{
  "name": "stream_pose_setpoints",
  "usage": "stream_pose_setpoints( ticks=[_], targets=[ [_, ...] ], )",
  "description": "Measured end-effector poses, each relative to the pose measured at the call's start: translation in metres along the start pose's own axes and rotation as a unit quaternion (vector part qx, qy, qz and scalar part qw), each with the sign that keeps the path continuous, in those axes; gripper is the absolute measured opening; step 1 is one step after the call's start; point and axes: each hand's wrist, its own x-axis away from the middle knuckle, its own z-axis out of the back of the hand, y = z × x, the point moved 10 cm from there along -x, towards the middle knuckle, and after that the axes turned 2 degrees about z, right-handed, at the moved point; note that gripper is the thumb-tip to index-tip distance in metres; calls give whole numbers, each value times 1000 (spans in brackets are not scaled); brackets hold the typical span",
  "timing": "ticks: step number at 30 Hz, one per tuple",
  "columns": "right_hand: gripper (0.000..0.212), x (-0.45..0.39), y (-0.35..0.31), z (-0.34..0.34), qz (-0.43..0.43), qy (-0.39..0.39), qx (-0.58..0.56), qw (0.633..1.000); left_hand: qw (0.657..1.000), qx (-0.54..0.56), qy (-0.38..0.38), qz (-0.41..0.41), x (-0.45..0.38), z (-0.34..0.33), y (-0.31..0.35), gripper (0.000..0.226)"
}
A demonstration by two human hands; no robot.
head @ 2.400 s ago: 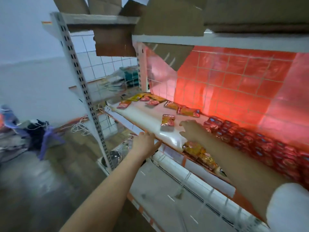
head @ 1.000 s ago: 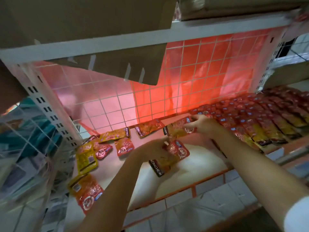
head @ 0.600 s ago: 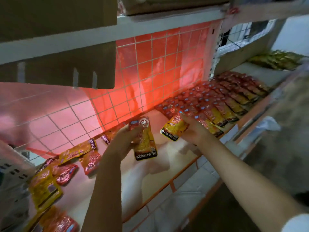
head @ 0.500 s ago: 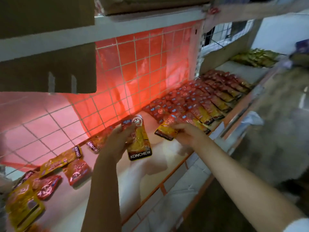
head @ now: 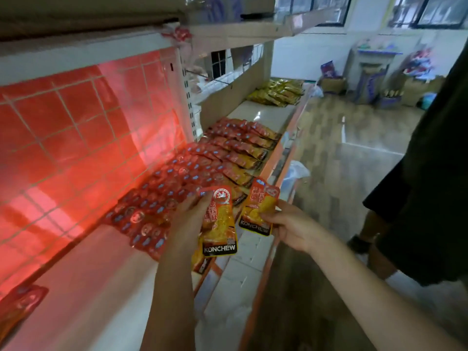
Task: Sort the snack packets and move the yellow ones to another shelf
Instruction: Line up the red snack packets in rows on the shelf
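Observation:
My left hand (head: 188,216) grips a yellow-and-red KONCHEW snack packet (head: 219,224), held upright above the shelf's front edge. My right hand (head: 291,228) pinches a second packet of the same kind (head: 259,209) by its lower right corner, just beyond the edge. Rows of red packets (head: 202,168) lie flat on the white shelf (head: 83,287) under red light. A heap of yellow packets (head: 278,92) lies on the neighbouring shelf section further along to the right.
A person in dark clothes (head: 430,186) stands close at the right in the aisle. An upper shelf (head: 101,46) hangs low overhead. A loose red packet (head: 20,305) lies at the shelf's near left. Boxes and goods (head: 367,79) stand by the far wall.
Both hands have lifted their packets off the shelf and drawn them toward its front edge. The view has swung right, so the yellow heap and a standing person now show.

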Motion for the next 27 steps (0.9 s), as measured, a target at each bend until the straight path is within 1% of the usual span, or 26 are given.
stream_pose_setpoints(
  ticks=[2,3,7,10,12,15,17,20,22,25,27],
  targets=[
    [23,-9,-17,34,17,16,45,999,1000,-23,-6,-17,-16,-33,2,9],
    [21,-17,-26,53,27,26,67,997,1000,-24,0,-20,-25,-48,3,7],
    [13,-49,-67,119,50,50,141,988,1000,-7,15,-19,-66,-110,0,8],
    [21,-75,-97,168,53,92,191,976,1000,-19,11,-14,-95,-158,1,8],
    [19,-96,-115,196,49,107,208,971,1000,-9,16,-21,-115,-186,6,6],
    [14,-132,-134,224,44,101,236,965,999,-20,31,-21,-143,-213,11,9],
    [13,-159,-144,237,41,88,238,966,998,-35,44,-36,-167,-225,15,10],
    [4,-206,-159,253,32,74,243,967,993,-79,65,-56,-212,-239,23,13],
    [11,-238,-174,260,43,67,246,966,990,-99,81,-67,-249,-248,28,16],
    [10,-288,-199,264,52,46,251,965,982,-126,114,-81,-302,-255,38,13],
    [13,-319,-216,260,50,22,259,964,975,-150,126,-100,-333,-260,51,17]
  ],
)
